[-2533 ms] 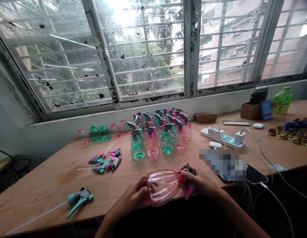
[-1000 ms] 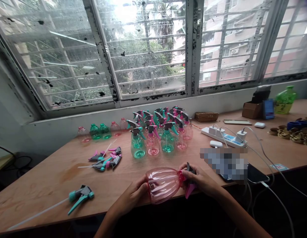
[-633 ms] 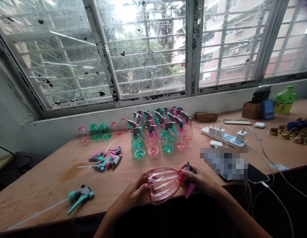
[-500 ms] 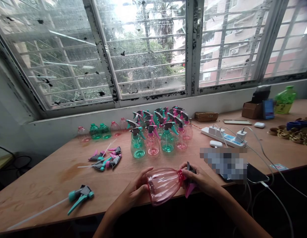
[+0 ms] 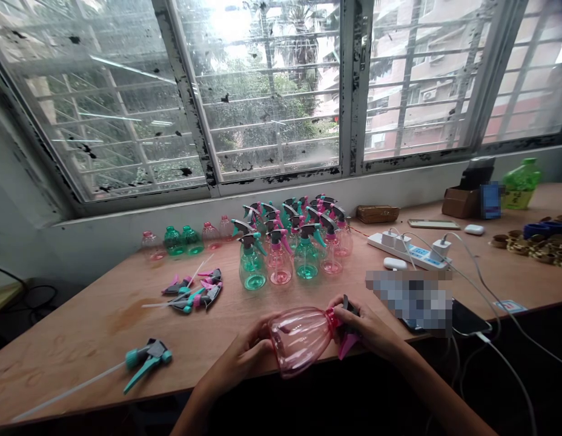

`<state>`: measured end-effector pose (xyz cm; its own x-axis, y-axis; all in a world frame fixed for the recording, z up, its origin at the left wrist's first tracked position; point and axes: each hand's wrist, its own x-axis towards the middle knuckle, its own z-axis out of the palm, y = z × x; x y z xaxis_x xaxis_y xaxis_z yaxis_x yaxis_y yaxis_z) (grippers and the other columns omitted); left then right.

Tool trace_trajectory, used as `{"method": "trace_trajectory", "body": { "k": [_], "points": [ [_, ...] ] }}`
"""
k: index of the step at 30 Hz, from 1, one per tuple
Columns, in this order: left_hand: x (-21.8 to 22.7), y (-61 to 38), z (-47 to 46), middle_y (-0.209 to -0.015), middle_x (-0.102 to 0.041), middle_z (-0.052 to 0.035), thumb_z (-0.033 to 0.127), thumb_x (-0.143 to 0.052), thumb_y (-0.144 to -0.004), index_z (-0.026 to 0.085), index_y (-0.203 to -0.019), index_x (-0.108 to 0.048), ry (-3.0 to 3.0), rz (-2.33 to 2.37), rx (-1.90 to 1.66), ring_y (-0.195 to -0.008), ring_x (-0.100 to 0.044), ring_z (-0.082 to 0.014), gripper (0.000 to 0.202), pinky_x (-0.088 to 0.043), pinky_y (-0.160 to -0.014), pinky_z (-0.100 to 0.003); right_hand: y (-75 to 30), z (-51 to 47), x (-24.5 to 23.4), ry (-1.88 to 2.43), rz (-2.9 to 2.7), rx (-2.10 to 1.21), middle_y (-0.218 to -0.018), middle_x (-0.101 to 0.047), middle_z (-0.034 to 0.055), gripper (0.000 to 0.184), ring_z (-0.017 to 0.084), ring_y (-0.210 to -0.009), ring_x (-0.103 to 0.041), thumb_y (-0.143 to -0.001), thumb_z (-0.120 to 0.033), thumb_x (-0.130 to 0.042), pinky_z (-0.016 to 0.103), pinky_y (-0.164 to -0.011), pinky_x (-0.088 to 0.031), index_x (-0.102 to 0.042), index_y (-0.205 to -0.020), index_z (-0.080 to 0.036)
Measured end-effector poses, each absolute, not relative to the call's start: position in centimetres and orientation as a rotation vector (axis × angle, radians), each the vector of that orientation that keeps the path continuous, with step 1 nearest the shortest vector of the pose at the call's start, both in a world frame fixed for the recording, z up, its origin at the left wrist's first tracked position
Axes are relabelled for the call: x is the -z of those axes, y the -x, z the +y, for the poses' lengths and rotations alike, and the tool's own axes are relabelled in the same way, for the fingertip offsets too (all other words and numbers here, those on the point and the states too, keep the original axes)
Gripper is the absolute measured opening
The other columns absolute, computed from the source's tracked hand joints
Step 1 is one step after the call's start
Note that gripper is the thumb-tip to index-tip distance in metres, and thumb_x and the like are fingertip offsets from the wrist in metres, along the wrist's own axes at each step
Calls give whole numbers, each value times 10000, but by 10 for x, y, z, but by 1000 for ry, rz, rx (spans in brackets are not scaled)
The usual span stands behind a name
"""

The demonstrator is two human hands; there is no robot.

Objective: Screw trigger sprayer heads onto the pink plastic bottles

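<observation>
The left hand [image 5: 246, 354] gripped the pink bottle [image 5: 301, 338] by its base; the right hand [image 5: 363, 327], just beyond its neck, clasped the spray head [image 5: 347, 335]

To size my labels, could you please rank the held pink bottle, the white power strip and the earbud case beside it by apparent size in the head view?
1. pink bottle, enlarged by nearness to the camera
2. power strip
3. earbud case, clearly smallest

Standing here, I can't read any writing. The small sticker [image 5: 509, 306] right of the power strip [image 5: 410, 251] is too tiny to make out.
</observation>
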<state>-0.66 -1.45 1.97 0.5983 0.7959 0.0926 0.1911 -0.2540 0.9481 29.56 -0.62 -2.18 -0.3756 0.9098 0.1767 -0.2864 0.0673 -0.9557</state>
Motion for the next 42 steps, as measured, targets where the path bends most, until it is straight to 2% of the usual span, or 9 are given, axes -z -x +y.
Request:
{"method": "trace_trajectory", "body": {
  "k": [3, 8, 19, 24, 29, 32, 34, 36, 42],
  "points": [
    [-19, 7, -15, -1331, -657, -85, 541, -475, -982, 245, -1414, -537, -1784, 851, -703, -1154, -607, -285, 528, -408, -1075, -414, -296, -7, 20, 681, -1399, -1538, -714, -726, 34, 354, 173, -625, -690, -903, -490, -690, 257, -580, -512, -565, -956, -164],
    [-20, 7, -14, -1348, -659, -86, 505, -442, -1007, 212, -1347, -615, -1789, 848, -657, -1180, -606, -304, 481, -395, -1093, -414, -296, -10, 18, 678, -1373, -1536, -717, -717, 18, 350, 164, -630, -686, -874, -462, -733, 254, -587, -517, -578, -970, -164],
    [-13, 9, -12, -1351, -660, -88, 564, -458, -978, 240, -1410, -546, -1703, 836, -710, -1245, -582, -317, 547, -388, -1123, -453, -297, -10, 16, 683, -1422, -1507, -788, -704, 10, 372, 171, -676, -670, -793, -395, -822, 269, -624, -498, -595, -988, -175],
    [-20, 7, -14, -1298, -696, -82, 618, -412, -969, 204, -1284, -664, -1780, 946, -702, -1215, -589, -319, 578, -373, -1132, -425, -298, -10, 12, 724, -1506, -1418, -846, -737, 40, 367, 196, -780, -671, -810, -407, -801, 291, -714, -491, -633, -1028, -164],
    [-23, 6, -16, -1207, -736, -83, 674, -347, -958, 175, -1138, -749, -1833, 1012, -632, -1107, -632, -311, 665, -453, -1033, -387, -299, -10, 13, 746, -1499, -1441, -813, -734, 39, 393, 189, -724, -660, -796, -439, -803, 287, -673, -483, -633, -1018, -162],
    [-23, 6, -16, -1331, -668, -85, 636, -391, -968, 198, -1314, -641, -1782, 959, -701, -1196, -591, -302, 612, -423, -1079, -388, -299, -10, 15, 754, -1509, -1469, -792, -731, 39, 391, 188, -710, -658, -801, -438, -801, 278, -647, -474, -631, -1015, -159],
    [-22, 5, -17, -1431, -585, -86, 578, -452, -977, 239, -1482, -450, -1732, 896, -778, -1247, -564, -287, 608, -392, -1112, -398, -299, -10, 15, 756, -1518, -1474, -783, -732, 39, 382, 189, -703, -661, -817, -454, -784, 278, -643, -478, -637, -1012, -160],
    [-21, 4, -17, -1447, -560, -90, 522, -494, -982, 270, -1548, -311, -1717, 854, -819, -1235, -571, -274, 646, -369, -1128, -417, -299, -10, 15, 752, -1504, -1476, -769, -731, 39, 381, 192, -688, -668, -835, -489, -756, 285, -644, -492, -643, -994, -161],
    [-22, 5, -18, -1355, -629, -105, 549, -489, -973, 231, -1451, -478, -1772, 850, -770, -1185, -595, -284, 575, -427, -1069, -403, -297, -11, 14, 716, -1442, -1512, -732, -735, 44, 376, 185, -650, -686, -850, -507, -737, 270, -612, -510, -642, -928, -151]
  ]
}}
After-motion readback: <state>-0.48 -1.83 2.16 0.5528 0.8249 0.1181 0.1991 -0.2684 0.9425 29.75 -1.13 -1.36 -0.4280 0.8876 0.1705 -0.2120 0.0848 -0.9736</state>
